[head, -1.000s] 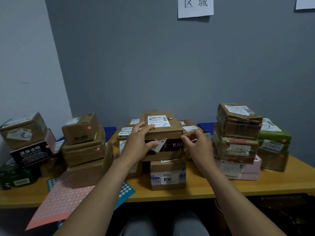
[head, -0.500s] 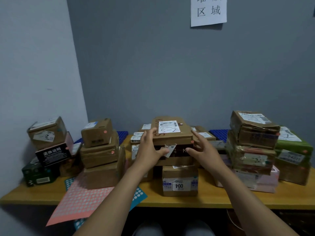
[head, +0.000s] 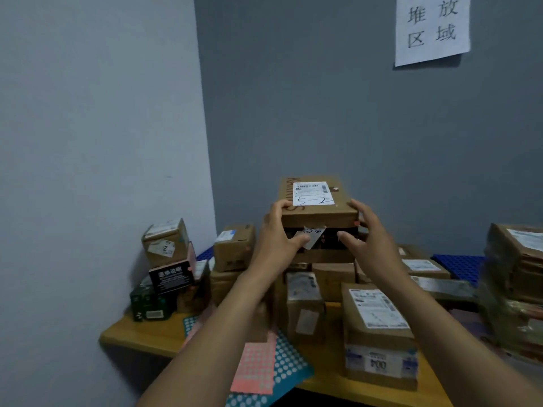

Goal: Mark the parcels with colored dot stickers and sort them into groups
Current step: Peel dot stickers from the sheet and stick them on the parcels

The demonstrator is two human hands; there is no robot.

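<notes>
A brown cardboard parcel [head: 318, 212] with a white label reading "5-2" is held up above the pile in the middle. My left hand [head: 279, 239] grips its left side, thumb on the front. My right hand [head: 367, 236] holds its right side, fingers spread along the front and edge. A small red dot sits on the box's right front corner. Pink [head: 255, 368] and teal [head: 291, 374] dot sticker sheets lie on the wooden table [head: 141, 333] under my left forearm.
Stacks of parcels stand at the left [head: 166, 245], centre-left [head: 233, 248] and far right [head: 517, 274]. A tall box marked "004" [head: 379, 333] stands in front. Blue plastic pallets [head: 458, 264] lie at the back. A paper sign [head: 432, 27] hangs on the grey wall.
Both hands have closed on the "5-2" parcel and lifted it off the pile. The view has swung to the left and come closer to the table.
</notes>
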